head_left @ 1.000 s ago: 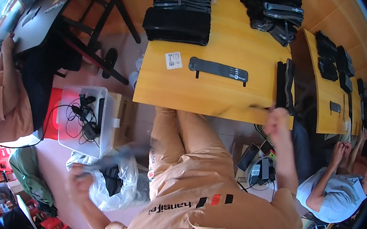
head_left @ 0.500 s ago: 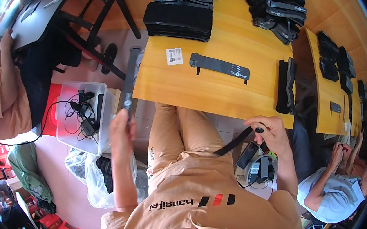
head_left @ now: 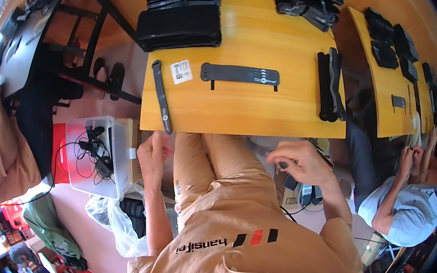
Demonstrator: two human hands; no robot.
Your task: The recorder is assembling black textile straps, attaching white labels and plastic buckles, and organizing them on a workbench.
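My left hand [head_left: 154, 151] is at the table's near left edge with curled, somewhat blurred fingers. Just above them is the lower end of a narrow grey strap [head_left: 162, 97], which lies lengthwise on the tabletop. Whether the fingers touch it is unclear. My right hand [head_left: 302, 162], over my lap, has its fingers bent together around a small black thing [head_left: 283, 165], mostly hidden. Mid-table, a wider dark grey strap [head_left: 241, 75] lies crosswise, with two short black tabs sticking out below. A white printed label [head_left: 181, 71] is between the two straps.
Black folded straps [head_left: 180, 27] are piled at the table's [head_left: 253, 116] back left, and grey ones [head_left: 311, 9] at the back right. More straps [head_left: 332, 85] stand along the right edge. A clear bin [head_left: 95, 155] of cables is low on the left. People sit at both sides.
The narrow grey strap, earlier in my left hand beside the table, now lies on the tabletop. My right hand has shifted left; the long black strap hanging from it no longer shows.
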